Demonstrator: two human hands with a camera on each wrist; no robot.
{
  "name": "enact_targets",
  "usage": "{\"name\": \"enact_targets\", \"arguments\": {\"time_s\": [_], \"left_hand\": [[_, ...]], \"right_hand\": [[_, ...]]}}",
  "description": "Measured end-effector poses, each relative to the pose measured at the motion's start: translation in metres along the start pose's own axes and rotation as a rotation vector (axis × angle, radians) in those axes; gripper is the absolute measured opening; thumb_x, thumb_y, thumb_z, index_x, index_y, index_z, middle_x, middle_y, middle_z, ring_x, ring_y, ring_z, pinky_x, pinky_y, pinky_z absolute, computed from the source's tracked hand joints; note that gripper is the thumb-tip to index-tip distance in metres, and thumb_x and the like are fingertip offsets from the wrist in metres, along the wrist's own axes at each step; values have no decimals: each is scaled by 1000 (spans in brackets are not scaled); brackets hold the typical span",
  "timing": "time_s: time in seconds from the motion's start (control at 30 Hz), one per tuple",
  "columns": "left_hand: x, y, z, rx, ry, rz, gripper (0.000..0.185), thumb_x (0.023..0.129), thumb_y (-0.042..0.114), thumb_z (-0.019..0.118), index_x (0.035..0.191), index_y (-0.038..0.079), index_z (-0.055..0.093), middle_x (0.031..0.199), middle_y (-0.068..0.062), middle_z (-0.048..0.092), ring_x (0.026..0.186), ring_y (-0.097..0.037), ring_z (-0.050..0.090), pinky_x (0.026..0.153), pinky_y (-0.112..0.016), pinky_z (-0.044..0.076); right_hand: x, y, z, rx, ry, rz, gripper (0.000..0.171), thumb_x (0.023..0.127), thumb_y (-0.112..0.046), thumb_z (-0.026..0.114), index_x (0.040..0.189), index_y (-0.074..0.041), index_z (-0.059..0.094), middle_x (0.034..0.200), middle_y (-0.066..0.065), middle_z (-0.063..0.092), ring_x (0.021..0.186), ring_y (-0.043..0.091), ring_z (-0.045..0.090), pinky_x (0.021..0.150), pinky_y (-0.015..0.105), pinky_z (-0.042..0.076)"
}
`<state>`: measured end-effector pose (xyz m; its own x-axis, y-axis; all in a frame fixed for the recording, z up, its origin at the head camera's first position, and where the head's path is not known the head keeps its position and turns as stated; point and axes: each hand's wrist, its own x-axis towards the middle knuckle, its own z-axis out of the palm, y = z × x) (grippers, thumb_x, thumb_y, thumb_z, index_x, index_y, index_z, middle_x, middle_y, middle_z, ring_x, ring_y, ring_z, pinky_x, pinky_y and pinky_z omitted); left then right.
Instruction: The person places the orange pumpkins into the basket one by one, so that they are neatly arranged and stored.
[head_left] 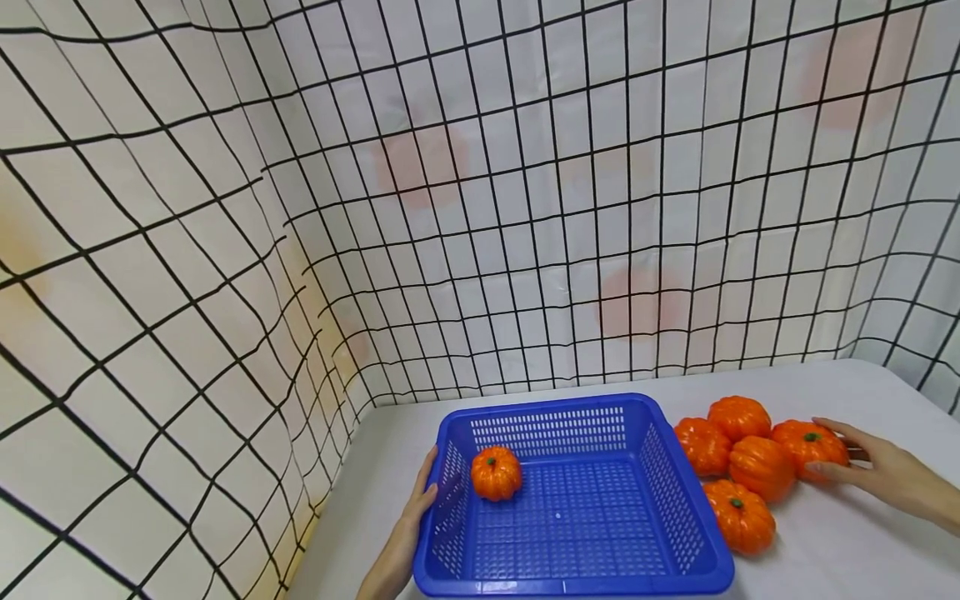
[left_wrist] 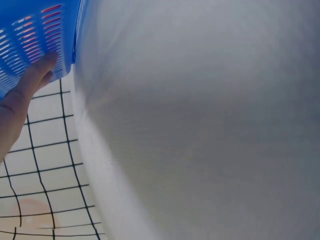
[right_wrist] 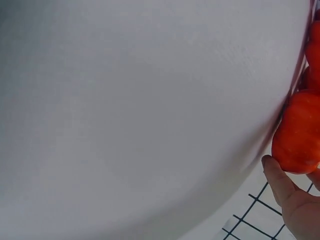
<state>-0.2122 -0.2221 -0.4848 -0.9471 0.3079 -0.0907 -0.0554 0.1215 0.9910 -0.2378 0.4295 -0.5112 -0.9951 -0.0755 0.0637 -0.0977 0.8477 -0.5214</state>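
Note:
A blue plastic basket point(head_left: 557, 402) stands on the white table, with one small orange pumpkin point(head_left: 496, 472) inside near its left wall. My left hand point(head_left: 420, 498) lies flat against the outside of that wall, fingers straight; the left wrist view shows the fingertips point(left_wrist: 44, 65) touching the perforated basket point(left_wrist: 35, 30). Right of the basket lie several orange pumpkins. My right hand point(head_left: 851, 457) grips the rightmost pumpkin point(head_left: 806, 442), thumb in front and fingers behind. In the right wrist view the thumb point(right_wrist: 277, 182) touches this pumpkin point(right_wrist: 300, 130).
The other pumpkins point(head_left: 761, 467) cluster close against the basket's right wall, one nearer the front point(head_left: 740, 517). A white curtain with a black grid point(head_left: 480, 208) encloses the table at the back and left. Bare tabletop point(head_left: 862, 558) lies at the front right.

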Motion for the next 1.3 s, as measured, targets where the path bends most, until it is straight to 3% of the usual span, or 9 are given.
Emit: {"name": "enact_targets", "arguments": {"time_s": [0.3,0.67,0.83,0.9,0.97,1.07,1.17,1.3], "left_hand": [[2,-1,0,-2,1,3,62,110,51,28,165,44,1,176,-9,-13,159,-50,-10,122,-76,1],[-1,1,1,0,14,-2,63,110,51,28,166,42,0,175,-10,-13,158,-50,-12,121,-77,-3],[0,0,2,-6,9,12,63,110,50,29,166,41,1,175,-10,-13,158,-49,-13,121,-77,-5],[0,0,2,-8,3,16,63,110,49,29,166,41,1,175,-10,-13,158,-49,-13,121,-77,-5],[0,0,2,-9,1,20,63,111,48,29,166,41,1,175,-10,-13,158,-49,-13,121,-77,-5],[0,-1,2,-12,2,23,63,111,48,29,166,40,1,175,-11,-13,158,-49,-13,121,-76,-5],[1,-1,1,-11,7,27,63,110,48,29,166,40,1,175,-10,-13,158,-49,-13,121,-76,-6],[1,-1,1,-8,11,29,63,111,47,29,166,40,2,176,-10,-13,159,-49,-13,121,-76,-7]], "right_hand": [[4,-2,-15,-30,8,32,85,99,-38,68,148,20,30,135,54,40,113,67,50,85,73,49],[7,-15,-31,-28,40,-30,85,100,-34,69,155,13,26,140,52,41,118,68,50,86,74,46],[10,-24,-36,-14,50,-49,82,100,-33,68,153,15,28,141,51,41,116,67,50,85,69,51],[12,-27,-38,-13,55,-54,81,100,-34,68,154,14,29,141,49,43,116,66,50,82,55,58],[14,-31,-40,0,51,-71,80,101,-33,68,154,13,30,141,49,44,117,66,51,80,54,59],[18,-40,-42,12,42,-80,80,101,-35,67,156,10,30,141,48,45,119,66,51,81,55,59],[21,-53,-43,26,27,-76,83,101,-37,66,158,8,27,143,48,44,122,67,49,86,70,53],[25,-71,-44,54,3,-80,85,101,-39,66,160,7,23,144,48,43,125,66,47,88,70,53]]}}
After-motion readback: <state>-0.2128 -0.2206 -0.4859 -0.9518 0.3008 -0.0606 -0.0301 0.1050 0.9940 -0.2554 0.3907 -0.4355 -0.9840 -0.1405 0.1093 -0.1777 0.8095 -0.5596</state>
